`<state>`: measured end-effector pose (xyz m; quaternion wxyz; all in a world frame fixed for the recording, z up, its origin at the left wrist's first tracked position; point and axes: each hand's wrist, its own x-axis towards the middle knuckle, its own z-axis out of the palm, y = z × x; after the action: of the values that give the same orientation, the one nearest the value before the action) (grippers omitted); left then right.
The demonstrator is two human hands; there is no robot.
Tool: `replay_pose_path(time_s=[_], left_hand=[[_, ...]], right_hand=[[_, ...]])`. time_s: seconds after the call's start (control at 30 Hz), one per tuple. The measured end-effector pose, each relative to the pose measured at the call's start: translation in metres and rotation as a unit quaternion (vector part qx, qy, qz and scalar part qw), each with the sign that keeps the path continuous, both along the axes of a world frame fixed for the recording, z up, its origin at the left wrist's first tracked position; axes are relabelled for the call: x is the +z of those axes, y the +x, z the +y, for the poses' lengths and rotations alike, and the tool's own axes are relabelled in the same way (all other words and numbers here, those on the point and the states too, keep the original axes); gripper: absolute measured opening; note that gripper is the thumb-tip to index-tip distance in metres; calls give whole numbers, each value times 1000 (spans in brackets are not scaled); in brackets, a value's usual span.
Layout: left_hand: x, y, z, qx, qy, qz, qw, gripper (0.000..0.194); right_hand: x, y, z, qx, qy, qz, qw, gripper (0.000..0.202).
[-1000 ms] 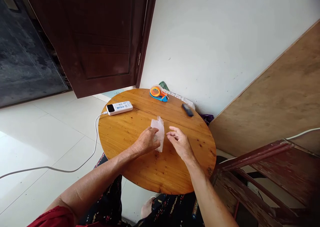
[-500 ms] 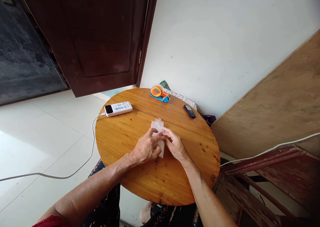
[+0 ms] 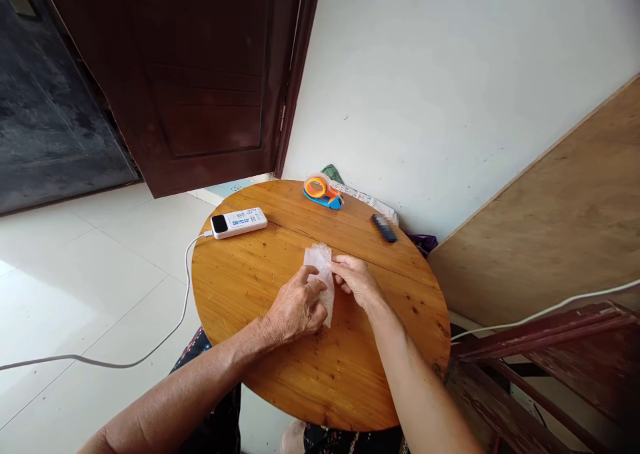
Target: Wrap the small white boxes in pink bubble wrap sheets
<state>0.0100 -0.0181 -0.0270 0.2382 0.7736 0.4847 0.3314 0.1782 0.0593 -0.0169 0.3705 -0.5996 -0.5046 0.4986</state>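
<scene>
A narrow, whitish translucent piece of bubble wrap (image 3: 320, 262) lies flat on the round wooden table (image 3: 240, 281), its long side pointing away from me. My left hand (image 3: 299, 302) rests over its left and near part, fingers curled, with the fingertips holding it down. At its right edge my right hand (image 3: 354, 278) pinches the wrap between thumb and fingers. Part of the wrap is hidden beneath my left fingers. Whether anything is inside it I cannot tell.
An orange and blue tape dispenser (image 3: 323, 191) stands at the table's far edge. A white device (image 3: 240, 223) with a cable (image 3: 186, 287) lies at the left, a dark blurred object (image 3: 385, 228) at the right. A dark red door (image 3: 200, 81) and a white wall (image 3: 425, 94) are behind.
My right hand has shifted right, away from my left fingers, to the wrap's right edge. More of the wrap's surface shows now. The whole view has shifted slightly.
</scene>
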Motion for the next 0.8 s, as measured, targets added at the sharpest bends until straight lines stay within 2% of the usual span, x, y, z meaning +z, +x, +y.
replay_pose_path(time_s=[0.17, 0.23, 0.33, 0.4, 0.53, 0.8], left_hand=[[1, 0, -2, -6, 6, -14, 1000, 35], [0, -1, -2, -9, 14, -17, 1000, 34], [-2, -1, -1, -15, 33, -21, 999, 35], [-5, -1, -1, -18, 45, -25, 999, 36], [-8, -1, 0, -14, 55, -35, 998, 36], [-6, -1, 1, -7, 46, -54, 997, 37]], right_hand=[[2, -5, 6, 48, -33, 29, 998, 32], [0, -5, 6, 42, 4, 31, 999, 31], [-6, -7, 7, 13, 106, 30, 994, 28], [-11, -8, 7, 0, 130, 51, 990, 28], [-16, -10, 7, -11, 114, 123, 986, 30], [-17, -16, 6, 5, 99, 176, 979, 29]])
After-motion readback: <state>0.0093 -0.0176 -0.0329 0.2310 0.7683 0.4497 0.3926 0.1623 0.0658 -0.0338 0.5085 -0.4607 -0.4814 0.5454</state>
